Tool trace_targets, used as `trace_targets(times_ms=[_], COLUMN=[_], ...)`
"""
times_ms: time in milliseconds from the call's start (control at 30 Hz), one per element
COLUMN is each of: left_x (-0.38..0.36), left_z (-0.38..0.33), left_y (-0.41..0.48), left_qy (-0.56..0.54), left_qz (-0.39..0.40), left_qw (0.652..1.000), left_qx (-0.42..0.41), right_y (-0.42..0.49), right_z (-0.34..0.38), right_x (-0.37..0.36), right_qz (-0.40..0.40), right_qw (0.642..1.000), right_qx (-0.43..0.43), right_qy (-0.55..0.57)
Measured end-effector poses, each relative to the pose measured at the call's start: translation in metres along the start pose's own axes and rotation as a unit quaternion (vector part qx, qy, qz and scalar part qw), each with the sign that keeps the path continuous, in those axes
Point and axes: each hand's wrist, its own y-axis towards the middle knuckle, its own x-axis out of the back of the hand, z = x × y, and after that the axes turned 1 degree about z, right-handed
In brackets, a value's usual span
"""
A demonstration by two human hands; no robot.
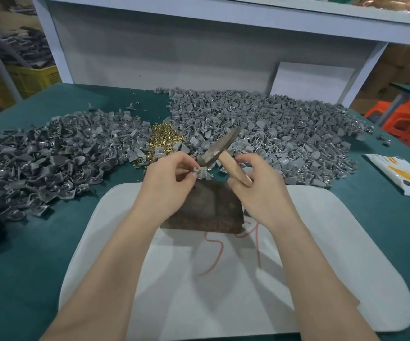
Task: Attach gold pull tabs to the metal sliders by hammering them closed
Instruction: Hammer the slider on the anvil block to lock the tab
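Head view: my left hand is pinching a light, stiff, probably slippery slider by its edges; my right hand is gripping the hammer.

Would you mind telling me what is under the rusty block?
The rusty block rests on a white board over the green cloth. Red marks reach its near edge; anything beneath is covered.

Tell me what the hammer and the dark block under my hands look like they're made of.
The hammer has a pale wooden handle, tan and matte, and a dull grey-brown head, likely steel. The block looks like iron or steel: its rough, mottled brown surface suggests rust.
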Motion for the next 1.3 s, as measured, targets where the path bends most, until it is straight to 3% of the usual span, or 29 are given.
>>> trace_targets(times_ms=[167, 333, 500, 633, 1167, 1300], left_x=[0.003, 0.003, 0.012, 0.02, 0.022, 0.023], left_z=[0.004, 0.002, 0.003, 0.002, 0.008, 0.01], left_y=[0.002, -0.001, 0.0, 0.0, 0.003, 0.004], left_qy=[0.066, 0.096, 0.126, 0.057, 0.091, 0.087], left_qz=[-0.046, -0.004, 0.039, 0.045, 0.077, 0.081], left_qw=[0.997, 0.995, 0.991, 0.997, 0.993, 0.993], left_qx=[-0.005, 0.008, 0.002, 0.015, 0.015, 0.012], right_y=[0.003, 0.002, -0.007, -0.012, -0.012, -0.011], right_z=[-0.006, -0.001, 0.007, 0.015, 0.018, 0.013], right_x=[0.004, 0.016, 0.034, 0.033, 0.019, 0.023], right_qz=[-0.02, 0.033, 0.108, 0.129, 0.176, 0.184], right_qw=[0.994, 0.998, 0.971, 0.968, 0.97, 0.976], right_qx=[-0.025, 0.014, 0.015, 0.025, 0.042, 0.07], right_qy=[-0.107, 0.044, 0.214, 0.212, 0.163, 0.093])
